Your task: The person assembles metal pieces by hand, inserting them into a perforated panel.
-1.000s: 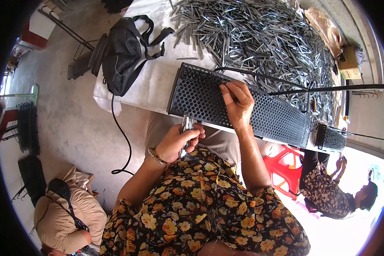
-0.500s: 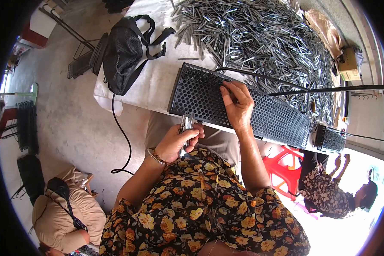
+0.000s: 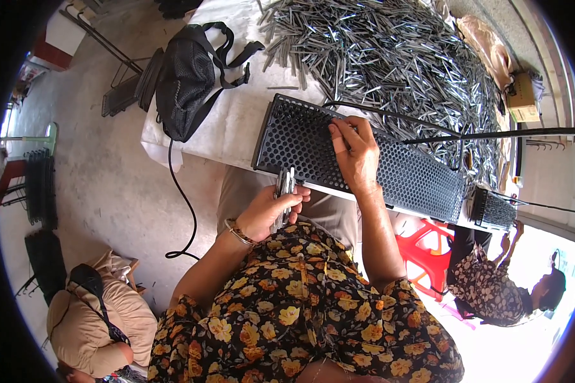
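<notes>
My left hand (image 3: 267, 214) is closed around a small bundle of thin metallic strips (image 3: 285, 185), their ends pointing up near the front edge of a rack. This long black rack (image 3: 421, 173), full of round holes in rows, lies slantwise along the table's near edge. Over its left half, my right hand (image 3: 359, 156) has thumb and fingertips pinched together against the holes. Whatever sits between those fingertips is too small to make out. Behind the rack spreads a large pile of loose dark and shiny strips (image 3: 390, 57).
A black mesh bag (image 3: 188, 83) with straps sits at the table's left end, a black cord (image 3: 179, 210) hanging below it. Black rods (image 3: 492, 134) cross above the rack. Two people (image 3: 102, 319) work nearby; a red plastic stool (image 3: 425, 255) stands at the right.
The bundle in my left hand has tilted more upright and shifted slightly right. My right hand has turned a little, its fingers bunched closer. The person at right has reached toward a rack.
</notes>
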